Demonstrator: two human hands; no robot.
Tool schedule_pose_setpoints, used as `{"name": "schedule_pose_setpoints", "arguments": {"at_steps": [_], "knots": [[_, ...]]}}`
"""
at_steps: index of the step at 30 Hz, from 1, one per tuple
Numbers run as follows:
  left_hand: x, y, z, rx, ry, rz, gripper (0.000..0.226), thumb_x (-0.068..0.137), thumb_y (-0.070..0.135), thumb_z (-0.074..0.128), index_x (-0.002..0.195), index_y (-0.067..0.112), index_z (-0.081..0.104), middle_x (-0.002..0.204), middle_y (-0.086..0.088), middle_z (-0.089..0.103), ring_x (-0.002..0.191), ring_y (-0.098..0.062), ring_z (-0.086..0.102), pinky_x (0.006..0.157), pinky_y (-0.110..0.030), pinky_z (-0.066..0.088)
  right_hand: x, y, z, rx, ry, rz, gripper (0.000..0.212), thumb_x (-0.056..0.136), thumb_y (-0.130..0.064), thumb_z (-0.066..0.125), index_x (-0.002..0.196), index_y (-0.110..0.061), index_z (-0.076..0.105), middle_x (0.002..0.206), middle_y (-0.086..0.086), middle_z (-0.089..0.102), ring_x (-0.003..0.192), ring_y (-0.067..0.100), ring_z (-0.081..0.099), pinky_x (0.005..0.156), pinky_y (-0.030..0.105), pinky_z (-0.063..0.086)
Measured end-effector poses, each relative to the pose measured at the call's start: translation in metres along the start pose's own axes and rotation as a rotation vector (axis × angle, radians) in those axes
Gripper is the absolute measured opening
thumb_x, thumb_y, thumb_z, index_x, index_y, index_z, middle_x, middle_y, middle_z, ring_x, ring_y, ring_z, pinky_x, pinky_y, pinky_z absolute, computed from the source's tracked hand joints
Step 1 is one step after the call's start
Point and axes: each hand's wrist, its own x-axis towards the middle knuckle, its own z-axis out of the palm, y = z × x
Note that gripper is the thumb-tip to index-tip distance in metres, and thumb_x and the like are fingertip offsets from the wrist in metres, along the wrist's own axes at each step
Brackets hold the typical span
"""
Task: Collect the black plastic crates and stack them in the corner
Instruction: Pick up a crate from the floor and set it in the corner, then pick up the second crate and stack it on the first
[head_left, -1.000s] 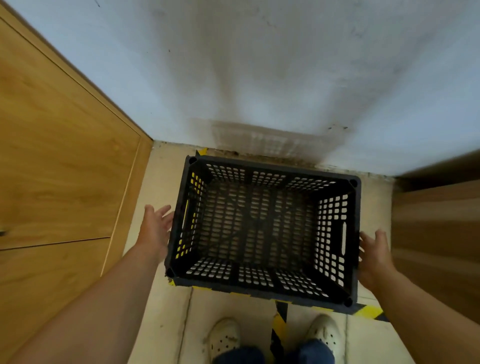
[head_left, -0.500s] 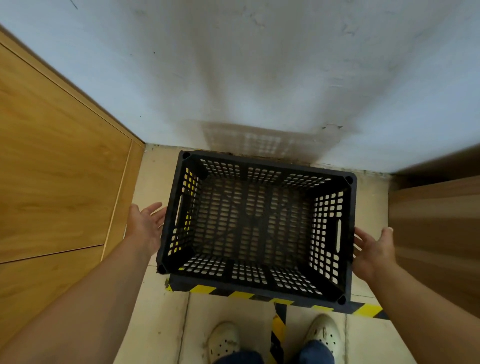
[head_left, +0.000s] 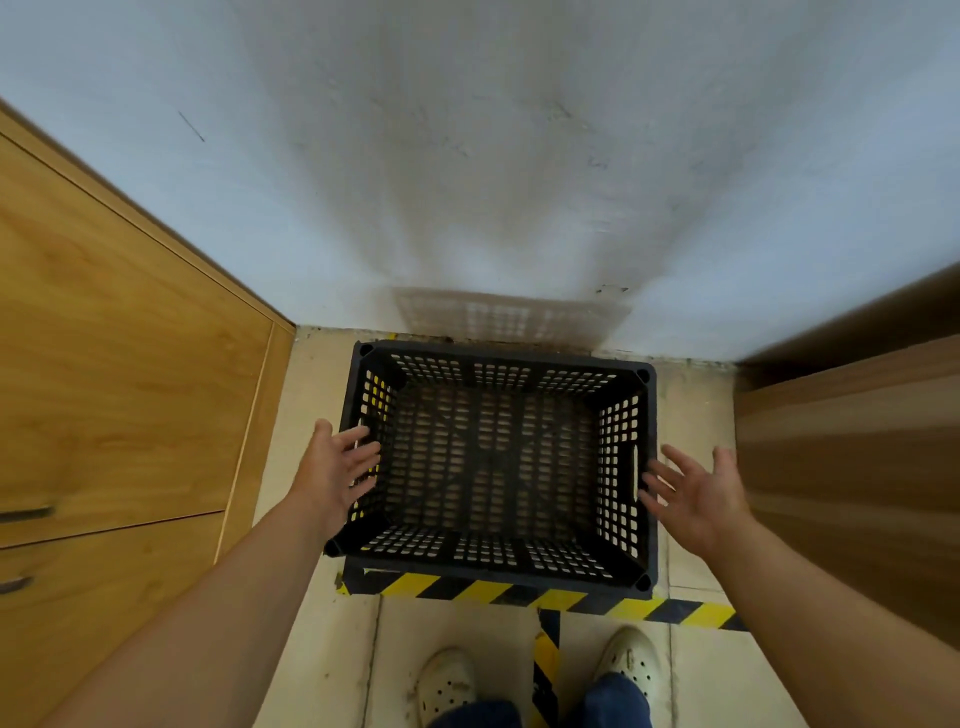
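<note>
Tiled floor (head_left: 322, 649) underfoot, crossed by a hazard stripe (head_left: 519, 592), runs to a pale wall (head_left: 493, 156) between a wooden cabinet (head_left: 114, 364) and a brown panel (head_left: 852, 457). Just past the stripe the crate (head_left: 498, 558) sits in the corner, its far rim near the wall; whether another crate lies beneath it is hard to tell. The left hand (head_left: 335, 470) is spread, fingers at the left rim, possibly touching. The right hand (head_left: 693, 488) is spread beside the right wall, gripping nothing. This crate looks placed; next, fetch another.

Wooden cabinet (head_left: 119, 374), striped floor tape (head_left: 519, 592), white shoes (head_left: 447, 686).
</note>
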Motion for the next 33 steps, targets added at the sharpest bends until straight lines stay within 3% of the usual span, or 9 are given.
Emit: {"name": "schedule_pose_setpoints", "arguments": {"at_steps": [4,7,12,15,18,23,31,33], "knots": [[-0.055,0.009,0.028,0.052,-0.127,0.014,0.061,0.100,0.050,0.018,0.136,0.008,0.045,0.131,-0.016,0.054,0.119,-0.028,0.051,0.100,-0.041,0.039,-0.053,-0.007,0.010,0.011,-0.105,0.010,0.068,0.096,-0.056,0.016,0.142,-0.011,0.037,0.145,0.019,0.040,0.125,0.031,0.044,0.109,0.046,0.030],[-0.098,0.012,0.038,0.127,-0.179,0.048,0.053,0.100,0.045,0.028,0.128,0.008,0.051,0.121,-0.012,0.060,0.108,-0.024,0.057,0.093,-0.038,0.044,-0.100,-0.007,0.013,-0.064,-0.119,0.030,0.057,0.100,-0.045,0.024,0.140,-0.007,0.039,0.140,0.018,0.046,0.115,0.029,0.048,0.108,0.044,0.033],[-0.175,0.014,0.043,0.204,-0.222,0.074,0.044,0.100,0.044,0.030,0.111,0.013,0.058,0.107,-0.007,0.065,0.097,-0.019,0.061,0.077,-0.031,0.048,-0.182,-0.001,-0.005,-0.169,-0.106,0.046,0.045,0.100,-0.034,0.036,0.131,-0.003,0.047,0.109,0.014,0.059,0.098,0.026,0.057,0.096,0.041,0.043],[-0.220,0.012,0.044,0.274,-0.252,0.090,0.041,0.100,0.043,0.031,0.106,0.014,0.061,0.107,-0.008,0.066,0.098,-0.020,0.062,0.078,-0.032,0.049,-0.229,0.004,-0.030,-0.185,-0.056,0.034,0.039,0.099,-0.031,0.041,0.122,-0.002,0.053,0.107,0.015,0.061,0.092,0.026,0.059,0.081,0.037,0.048],[-0.259,0.010,0.049,0.304,-0.282,0.099,0.044,0.100,0.041,0.032,0.114,0.010,0.059,0.105,-0.009,0.066,0.098,-0.023,0.062,0.080,-0.034,0.049,-0.275,0.010,-0.059,-0.174,-0.006,-0.002,0.033,0.099,-0.028,0.041,0.111,-0.002,0.057,0.100,0.014,0.063,0.089,0.025,0.060,0.071,0.034,0.049],[-0.323,-0.006,0.072,0.408,-0.362,0.102,0.046,0.100,0.040,0.033,0.121,0.006,0.056,0.108,-0.011,0.065,0.100,-0.024,0.061,0.086,-0.036,0.048,-0.342,0.024,-0.118,-0.048,0.096,-0.036,0.023,0.097,-0.020,0.044,0.093,-0.005,0.060,0.091,0.012,0.064,0.080,0.022,0.060,0.068,0.032,0.048],[-0.414,-0.068,0.126,0.588,-0.506,0.086,0.045,0.099,0.036,0.038,0.123,0.003,0.056,0.106,-0.010,0.065,0.099,-0.023,0.061,0.080,-0.034,0.049,-0.428,0.060,-0.233,0.161,0.227,-0.080,0.013,0.092,-0.016,0.051,0.088,-0.007,0.059,0.086,0.011,0.061,0.078,0.022,0.058,0.067,0.031,0.046],[-0.437,-0.091,0.138,0.622,-0.534,0.060,0.045,0.099,0.035,0.039,0.125,0.001,0.055,0.110,-0.012,0.065,0.101,-0.024,0.060,0.088,-0.038,0.048,-0.446,0.070,-0.266,0.220,0.254,-0.091,0.013,0.092,-0.015,0.050,0.089,-0.006,0.059,0.086,0.011,0.060,0.078,0.022,0.058,0.067,0.031,0.046]]}}
